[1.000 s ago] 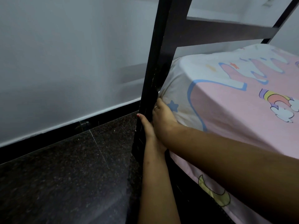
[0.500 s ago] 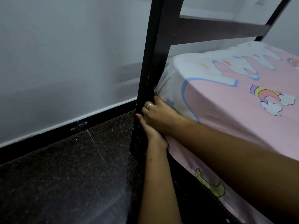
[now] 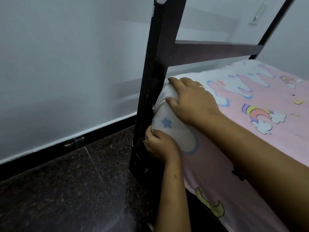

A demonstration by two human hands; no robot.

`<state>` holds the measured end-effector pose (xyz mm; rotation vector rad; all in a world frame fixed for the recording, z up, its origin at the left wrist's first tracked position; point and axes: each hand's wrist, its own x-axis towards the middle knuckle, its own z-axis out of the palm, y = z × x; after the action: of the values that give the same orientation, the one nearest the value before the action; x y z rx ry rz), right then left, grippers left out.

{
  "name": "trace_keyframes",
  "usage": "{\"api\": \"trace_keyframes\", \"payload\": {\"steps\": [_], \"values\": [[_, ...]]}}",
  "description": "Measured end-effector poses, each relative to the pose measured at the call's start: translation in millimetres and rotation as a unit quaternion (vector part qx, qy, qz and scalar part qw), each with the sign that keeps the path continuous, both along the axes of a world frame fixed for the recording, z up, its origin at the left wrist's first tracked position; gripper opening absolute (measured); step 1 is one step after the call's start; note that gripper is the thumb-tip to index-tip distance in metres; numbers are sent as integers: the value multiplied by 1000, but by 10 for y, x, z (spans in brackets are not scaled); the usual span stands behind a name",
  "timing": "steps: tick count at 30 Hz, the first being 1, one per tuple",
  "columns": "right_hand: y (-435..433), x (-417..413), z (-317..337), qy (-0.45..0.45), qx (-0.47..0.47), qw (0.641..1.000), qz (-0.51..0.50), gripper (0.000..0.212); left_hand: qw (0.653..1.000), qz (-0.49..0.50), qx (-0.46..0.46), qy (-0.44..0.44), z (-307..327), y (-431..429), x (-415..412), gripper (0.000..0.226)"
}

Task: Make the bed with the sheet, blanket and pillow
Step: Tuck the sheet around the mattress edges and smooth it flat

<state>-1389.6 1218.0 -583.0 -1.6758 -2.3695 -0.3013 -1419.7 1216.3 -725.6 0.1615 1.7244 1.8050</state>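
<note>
Right hand [image 3: 192,101] presses sheet [image 3: 250,131] corner; left hand [image 3: 158,144] apparently pinches its edge.

The right hand [image 3: 192,99] lies flat on the corner of the pink sheet [image 3: 260,148], fingers straight, beside the dark bed post [image 3: 158,67] — the left hand [image 3: 159,144] grips the sheet's edge below, near the floor [image 3: 66,190].

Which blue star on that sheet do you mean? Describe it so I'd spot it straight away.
Start at the dark bedpost standing by the mattress corner. The pink sheet wraps that corner in a white patch, between the right hand pressing on top and the left hand gripping the fabric below. The blue star sits alone there; the other prints are rainbows, clouds and a yellow moon.
</note>
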Motion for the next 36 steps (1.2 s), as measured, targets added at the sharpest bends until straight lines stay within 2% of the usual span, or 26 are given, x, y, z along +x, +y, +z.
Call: {"api": "trace_keyframes", "payload": {"steps": [3, 5, 7, 10, 13, 16, 20, 27, 31, 36], "values": [[320, -155, 164, 89, -124, 988, -29, 48, 988, 15, 129, 88, 269, -114, 80, 47], [465, -237, 235, 82, -167, 982, -38, 50, 977, -16, 184, 110, 294, -111, 59, 49], [541, -292, 307, 55, -231, 971, -38, 44, 964, -39, 211, 155, 307, -108, -17, 46], [635, -298, 422, 98, -310, 945, -49, 27, 947, -98, 229, 202, 292, -61, -158, 47], [701, -334, 473, 45, -358, 931, -59, 23, 942, -127, 210, 231, 258, -21, -252, 48], [799, -404, 495, 29, -365, 928, -67, 19, 942, -125, 201, 238, 233, -51, -272, 45], [881, -445, 460, 34, -379, 919, -101, 29, 950, -118, 197, 209, 197, -58, -265, 32], [913, -396, 406, 8, -290, 956, -46, 31, 938, -103, 239, 230, 211, -25, -257, 40], [1012, -380, 349, -11, -224, 973, -52, 34, 929, -125, 250, 242, 181, -8, -284, 51], [1034, -375, 331, -8, -228, 971, -66, 40, 928, -165, 241, 232, 193, -40, -263, 51]]}}
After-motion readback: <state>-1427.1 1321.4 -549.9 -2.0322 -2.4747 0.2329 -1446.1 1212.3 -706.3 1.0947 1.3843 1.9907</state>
